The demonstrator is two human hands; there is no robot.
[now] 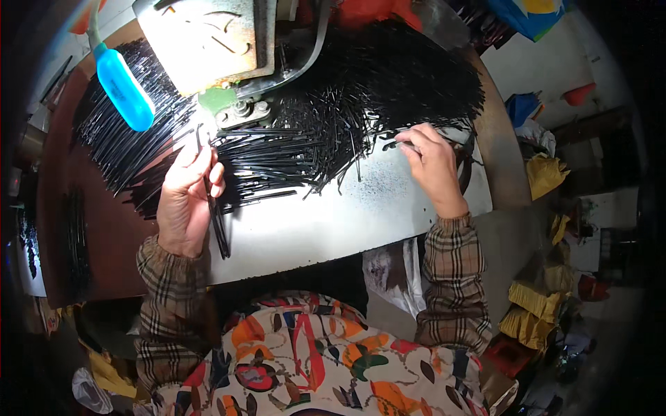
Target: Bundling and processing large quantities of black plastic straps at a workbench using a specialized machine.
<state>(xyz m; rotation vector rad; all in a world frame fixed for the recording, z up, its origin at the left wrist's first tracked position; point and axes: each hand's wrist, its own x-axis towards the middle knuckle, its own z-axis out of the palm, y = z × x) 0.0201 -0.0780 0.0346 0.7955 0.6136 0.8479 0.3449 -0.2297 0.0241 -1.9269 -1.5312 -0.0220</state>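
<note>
My left hand [184, 197] is closed around a few long, thin black rods [220, 232]. Their lower ends slant down over the white tabletop, and the upper end is close to a small metal clamp-like fixture [243, 114] on a machine. Over at the right, my right hand [437, 163] pinches a small dark piece [402, 144] at the front edge of a heap of short black pieces [340, 118]. The exact kind of that piece is too small to make out. Between the hands lies a bundle of long black rods [270, 156].
A brightly lit machine body [208, 41] rises at the back, with a blue lamp [125, 87] beside it. More rods [125, 132] are stacked at the left. A big black pile [423, 69] covers the back right. Yellow packages [538, 305] lie at the far right.
</note>
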